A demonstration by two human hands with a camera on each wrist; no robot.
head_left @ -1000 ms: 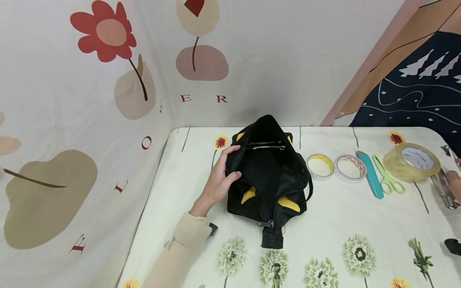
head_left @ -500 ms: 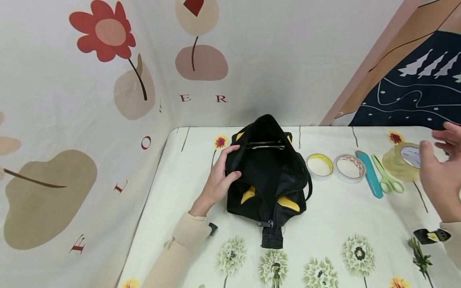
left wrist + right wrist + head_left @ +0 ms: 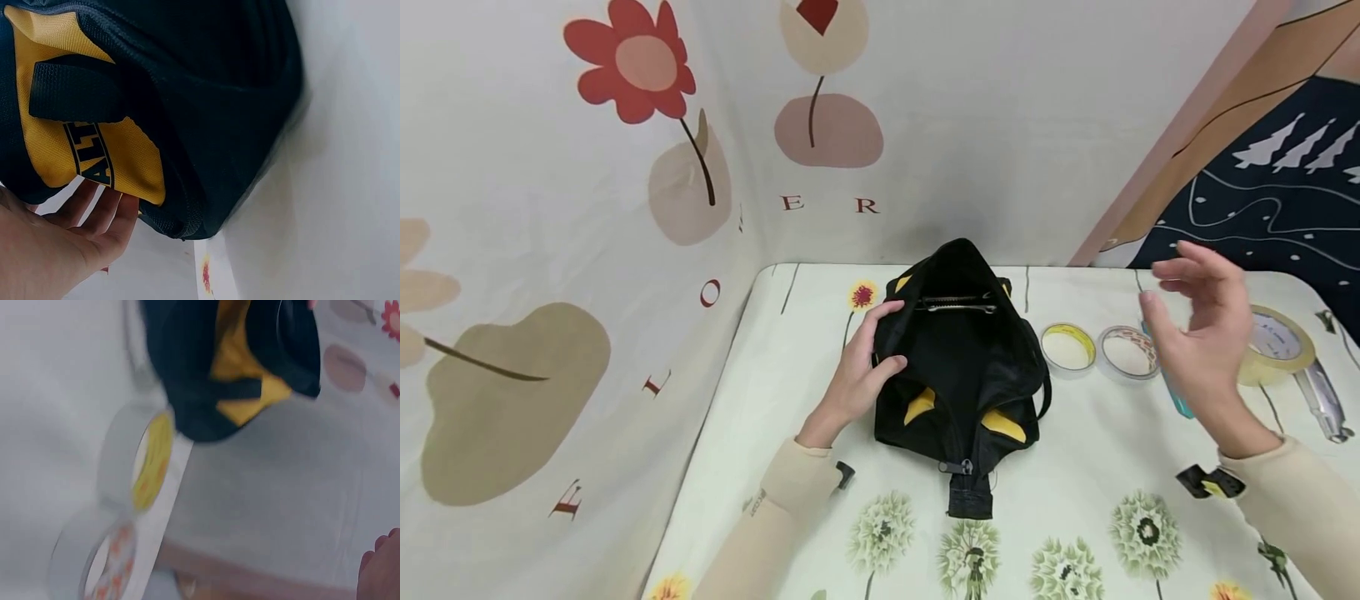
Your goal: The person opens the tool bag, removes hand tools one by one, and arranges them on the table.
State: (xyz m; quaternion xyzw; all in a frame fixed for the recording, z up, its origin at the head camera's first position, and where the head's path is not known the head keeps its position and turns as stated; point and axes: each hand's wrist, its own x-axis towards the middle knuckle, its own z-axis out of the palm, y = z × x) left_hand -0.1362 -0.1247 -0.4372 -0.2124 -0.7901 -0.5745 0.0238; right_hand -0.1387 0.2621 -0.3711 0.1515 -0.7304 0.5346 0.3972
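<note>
A black and yellow bag [image 3: 962,367] lies on the table with its mouth spread toward me and a zipper inside. My left hand [image 3: 853,375] holds the left edge of that mouth, thumb over the rim. In the left wrist view, the fingers [image 3: 106,215] of this hand lie against the bag's yellow panel [image 3: 134,159]. Away to the right, my right hand [image 3: 1206,333] is in the air with relaxed fingers and nothing in it. It partly covers a teal cutter [image 3: 1180,400] and is near a roll of tape with a red-printed core [image 3: 1129,352].
A tape roll with a yellow core [image 3: 1068,347] lies beside the bag. Further right are a wide clear tape roll [image 3: 1277,342] and a silver utility knife [image 3: 1322,404]. Printed cloth walls [image 3: 1000,125] stand behind and left of the table.
My right hand has come in from the right edge, leaving the silver utility knife, and moved left over the teal cutter and the green scissors, now hidden. The left hand keeps its hold.
</note>
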